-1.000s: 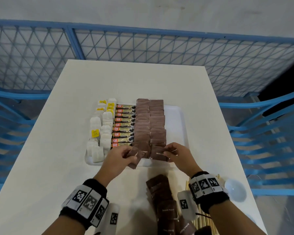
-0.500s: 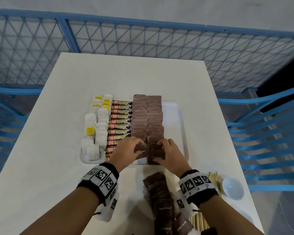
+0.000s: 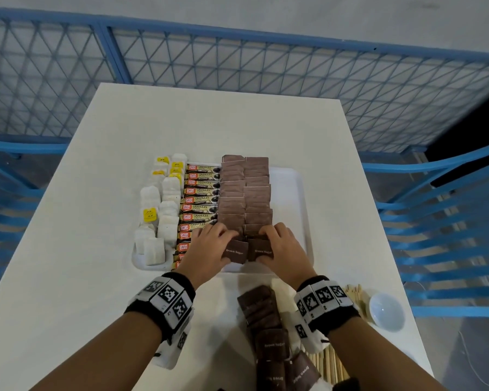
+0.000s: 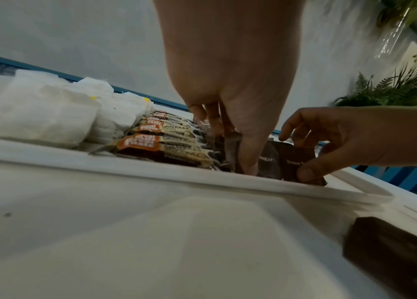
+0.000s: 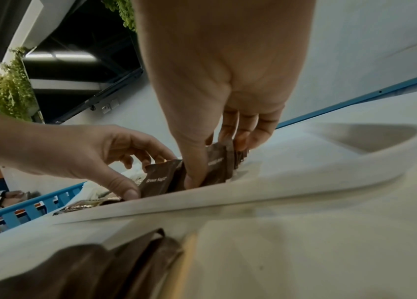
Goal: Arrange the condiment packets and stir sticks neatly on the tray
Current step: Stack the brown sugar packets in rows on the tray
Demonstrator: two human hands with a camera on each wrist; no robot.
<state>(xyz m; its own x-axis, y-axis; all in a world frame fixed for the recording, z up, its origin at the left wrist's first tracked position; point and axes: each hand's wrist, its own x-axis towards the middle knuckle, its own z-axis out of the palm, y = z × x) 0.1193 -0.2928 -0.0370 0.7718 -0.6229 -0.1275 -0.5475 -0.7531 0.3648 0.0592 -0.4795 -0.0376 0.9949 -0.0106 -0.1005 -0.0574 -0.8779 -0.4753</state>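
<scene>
A white tray holds rows of white tea bags, coffee granule sticks and two columns of brown sugar packets. At the tray's near edge my left hand pinches one brown sugar packet between thumb and fingers. Beside it, my right hand pinches another brown sugar packet the same way. Both packets stand against the ends of the brown columns, as the left wrist view and the right wrist view also show.
A loose pile of brown sugar packets lies on the table in front of the tray. Wooden stir sticks and a small white bowl sit at the near right. A blue mesh fence surrounds the white table.
Both hands moved forward from just before the tray's edge onto the tray, each bringing its brown sugar packet to the near end of a brown column.
</scene>
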